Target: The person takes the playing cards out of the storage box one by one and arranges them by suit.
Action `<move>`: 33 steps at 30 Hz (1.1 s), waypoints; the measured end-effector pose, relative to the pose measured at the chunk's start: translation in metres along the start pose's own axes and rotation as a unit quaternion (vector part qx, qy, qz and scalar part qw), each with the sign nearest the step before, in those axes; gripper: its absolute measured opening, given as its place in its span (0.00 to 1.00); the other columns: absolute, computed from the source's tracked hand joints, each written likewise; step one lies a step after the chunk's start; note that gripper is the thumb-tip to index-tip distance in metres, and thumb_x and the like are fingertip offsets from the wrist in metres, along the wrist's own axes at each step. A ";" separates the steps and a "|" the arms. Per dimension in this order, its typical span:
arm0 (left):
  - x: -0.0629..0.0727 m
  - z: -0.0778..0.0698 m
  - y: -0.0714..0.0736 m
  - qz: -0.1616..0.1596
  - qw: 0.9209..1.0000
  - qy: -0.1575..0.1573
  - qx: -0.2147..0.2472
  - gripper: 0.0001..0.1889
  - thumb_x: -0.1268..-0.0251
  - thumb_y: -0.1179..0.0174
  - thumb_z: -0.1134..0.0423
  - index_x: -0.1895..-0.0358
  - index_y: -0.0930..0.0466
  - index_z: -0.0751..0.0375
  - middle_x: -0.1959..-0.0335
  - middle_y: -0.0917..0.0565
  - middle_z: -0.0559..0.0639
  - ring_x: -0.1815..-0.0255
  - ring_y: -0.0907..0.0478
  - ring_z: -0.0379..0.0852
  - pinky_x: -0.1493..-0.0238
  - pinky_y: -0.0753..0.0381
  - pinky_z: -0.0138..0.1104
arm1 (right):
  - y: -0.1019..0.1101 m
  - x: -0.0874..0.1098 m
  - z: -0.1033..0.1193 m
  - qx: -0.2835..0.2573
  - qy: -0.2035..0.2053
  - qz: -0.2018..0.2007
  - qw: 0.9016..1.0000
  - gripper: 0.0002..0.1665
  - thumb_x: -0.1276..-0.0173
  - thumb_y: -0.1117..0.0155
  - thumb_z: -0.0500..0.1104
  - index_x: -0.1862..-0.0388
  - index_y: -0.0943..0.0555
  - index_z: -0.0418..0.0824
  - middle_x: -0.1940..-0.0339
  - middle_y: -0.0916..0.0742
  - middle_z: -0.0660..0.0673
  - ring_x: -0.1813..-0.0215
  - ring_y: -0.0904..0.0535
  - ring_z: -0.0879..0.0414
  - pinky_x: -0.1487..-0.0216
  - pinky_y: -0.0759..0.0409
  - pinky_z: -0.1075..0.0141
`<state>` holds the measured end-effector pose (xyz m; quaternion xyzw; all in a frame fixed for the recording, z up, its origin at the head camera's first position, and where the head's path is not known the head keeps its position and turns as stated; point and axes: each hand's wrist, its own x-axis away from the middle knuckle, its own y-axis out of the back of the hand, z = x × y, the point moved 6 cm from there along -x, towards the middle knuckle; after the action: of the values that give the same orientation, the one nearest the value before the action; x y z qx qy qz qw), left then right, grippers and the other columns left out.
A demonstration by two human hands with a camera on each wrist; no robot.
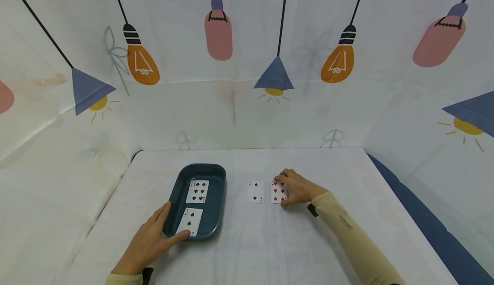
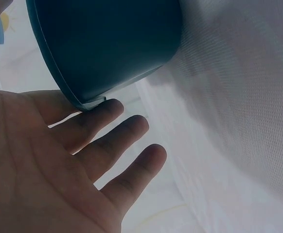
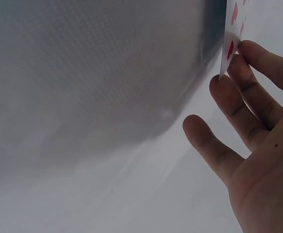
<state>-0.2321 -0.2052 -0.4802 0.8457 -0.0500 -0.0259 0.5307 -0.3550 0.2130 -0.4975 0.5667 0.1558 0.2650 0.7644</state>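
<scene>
In the head view, my left hand (image 1: 148, 238) rests at the near left corner of a dark teal tray (image 1: 221, 207), thumb over the near rim. Its fingers lie straight along the outside wall, as the left wrist view shows of the tray (image 2: 107, 43). Inside the tray lie a clubs card (image 1: 197, 191) and a three of spades (image 1: 190, 221), whose lower corner the thumb overlaps. My right hand (image 1: 299, 187) pinches a red hearts card (image 1: 277, 192) by its edges; fingers partly cover it. In the right wrist view, fingertips meet the hearts card (image 3: 231, 34) at its edge.
A two of spades (image 1: 255, 192) lies face up on the white-covered table (image 1: 239, 255), between the tray and the hearts card. White cloth (image 1: 247, 117) printed with hanging lamps and bulbs encloses the back and sides. Blue fabric (image 1: 417, 212) shows beyond the right table edge.
</scene>
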 end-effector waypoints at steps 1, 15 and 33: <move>0.000 0.000 0.000 0.000 1.000 -0.001 0.001 0.61 0.44 0.37 0.26 0.22 0.47 0.72 0.27 0.36 0.74 0.31 0.33 0.72 0.37 0.31 0.64 | 0.000 0.001 -0.001 -0.001 -0.001 0.001 1.000 0.46 0.49 0.19 0.52 0.32 0.25 0.39 0.40 0.25 0.42 0.44 0.29 0.49 0.40 0.26 0.50; 0.000 0.001 -0.001 0.002 1.000 0.000 0.001 0.62 0.44 0.38 0.25 0.21 0.47 0.72 0.27 0.37 0.74 0.31 0.33 0.73 0.37 0.31 0.65 | -0.005 0.002 -0.004 -0.018 -0.026 0.029 0.999 0.47 0.47 0.20 0.52 0.30 0.27 0.40 0.39 0.26 0.42 0.42 0.29 0.48 0.38 0.27 0.48; 0.001 0.000 0.001 0.000 1.000 0.003 0.001 0.61 0.44 0.37 0.26 0.21 0.47 0.72 0.26 0.37 0.74 0.31 0.34 0.73 0.37 0.31 0.65 | -0.001 -0.004 -0.006 -0.035 -0.021 -0.017 0.999 0.48 0.45 0.23 0.52 0.28 0.30 0.36 0.37 0.25 0.40 0.39 0.30 0.47 0.37 0.26 0.50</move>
<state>-0.2311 -0.2058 -0.4789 0.8465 -0.0489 -0.0233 0.5296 -0.3616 0.2150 -0.5005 0.5426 0.1400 0.2448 0.7913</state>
